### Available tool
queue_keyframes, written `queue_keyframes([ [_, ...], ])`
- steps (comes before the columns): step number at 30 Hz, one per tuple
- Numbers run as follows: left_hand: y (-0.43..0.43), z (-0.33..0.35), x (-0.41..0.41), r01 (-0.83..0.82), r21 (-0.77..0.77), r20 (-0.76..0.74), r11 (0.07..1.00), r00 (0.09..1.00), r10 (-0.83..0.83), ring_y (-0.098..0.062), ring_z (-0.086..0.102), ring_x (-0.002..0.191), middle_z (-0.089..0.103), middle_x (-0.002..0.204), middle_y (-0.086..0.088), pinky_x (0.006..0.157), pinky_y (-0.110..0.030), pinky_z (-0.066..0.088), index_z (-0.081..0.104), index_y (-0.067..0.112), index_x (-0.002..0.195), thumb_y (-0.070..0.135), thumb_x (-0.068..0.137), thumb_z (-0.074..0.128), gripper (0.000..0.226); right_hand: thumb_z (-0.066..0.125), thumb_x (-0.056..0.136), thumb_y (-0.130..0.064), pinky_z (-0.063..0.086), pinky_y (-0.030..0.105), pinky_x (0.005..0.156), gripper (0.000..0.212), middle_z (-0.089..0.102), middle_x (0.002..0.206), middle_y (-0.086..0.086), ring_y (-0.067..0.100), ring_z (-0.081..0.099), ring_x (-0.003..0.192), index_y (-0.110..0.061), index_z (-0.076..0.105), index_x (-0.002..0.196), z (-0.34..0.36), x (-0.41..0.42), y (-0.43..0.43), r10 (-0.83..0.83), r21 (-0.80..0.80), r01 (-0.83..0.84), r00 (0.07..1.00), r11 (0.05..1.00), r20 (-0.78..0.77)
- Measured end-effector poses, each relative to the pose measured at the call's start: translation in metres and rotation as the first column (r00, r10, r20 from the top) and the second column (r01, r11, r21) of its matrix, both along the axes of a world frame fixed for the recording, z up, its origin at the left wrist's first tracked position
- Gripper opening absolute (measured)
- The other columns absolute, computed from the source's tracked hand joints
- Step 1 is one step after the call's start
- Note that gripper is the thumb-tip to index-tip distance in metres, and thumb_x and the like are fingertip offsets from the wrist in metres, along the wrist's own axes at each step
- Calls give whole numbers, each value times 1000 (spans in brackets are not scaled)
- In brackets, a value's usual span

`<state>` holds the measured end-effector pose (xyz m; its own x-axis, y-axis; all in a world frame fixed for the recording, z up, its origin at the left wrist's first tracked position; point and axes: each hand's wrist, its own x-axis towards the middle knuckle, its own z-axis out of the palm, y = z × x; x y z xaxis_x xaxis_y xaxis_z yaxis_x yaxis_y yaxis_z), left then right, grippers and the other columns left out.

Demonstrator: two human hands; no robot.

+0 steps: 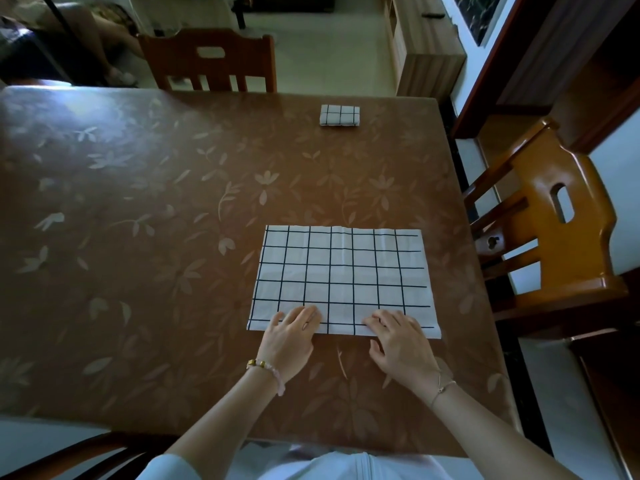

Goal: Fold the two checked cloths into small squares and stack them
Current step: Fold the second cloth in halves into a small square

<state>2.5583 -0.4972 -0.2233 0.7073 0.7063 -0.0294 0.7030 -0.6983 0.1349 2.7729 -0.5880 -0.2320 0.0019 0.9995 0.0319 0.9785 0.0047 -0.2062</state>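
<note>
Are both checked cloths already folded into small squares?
No: the far cloth is folded small, but the near cloth lies spread flat under the left hand and right hand.

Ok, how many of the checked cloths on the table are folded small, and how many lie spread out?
Folded cloth: 1
Spread-out cloth: 1
Total: 2
</note>
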Motion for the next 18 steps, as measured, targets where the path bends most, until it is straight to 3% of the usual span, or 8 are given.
queue_keyframes([
  [7, 9, 5, -4, 1, 27, 50, 1000, 999, -2, -12, 64, 91, 65, 101, 6, 70, -28, 54, 67, 19, 95, -7, 47, 78, 56, 76, 65, -12, 52, 30, 74, 37, 62, 95, -4, 16, 61, 89, -18, 66, 99, 4, 5, 5, 36, 88, -36, 999, 995, 0],
  [10, 15, 3, -16, -18, 24, 59, 1000, 998, 17, -15, 66, 88, 67, 99, 1, 70, -26, 55, 69, 13, 97, -6, 41, 83, 61, 76, 64, -5, 53, 28, 74, 38, 62, 95, -2, 16, 61, 89, -15, 66, 99, 4, 9, 2, 35, 98, -32, 999, 995, -24],
  [18, 17, -6, -43, -7, 68, 105, 998, 994, -1, -19, 67, 84, 68, 95, -4, 73, -30, 56, 69, 6, 94, -4, 48, 85, 49, 78, 68, -2, 53, 25, 67, 21, 66, 85, -3, 15, 62, 76, -11, 71, 85, 3, 15, -7, 2, 140, 13, 994, 990, -106],
])
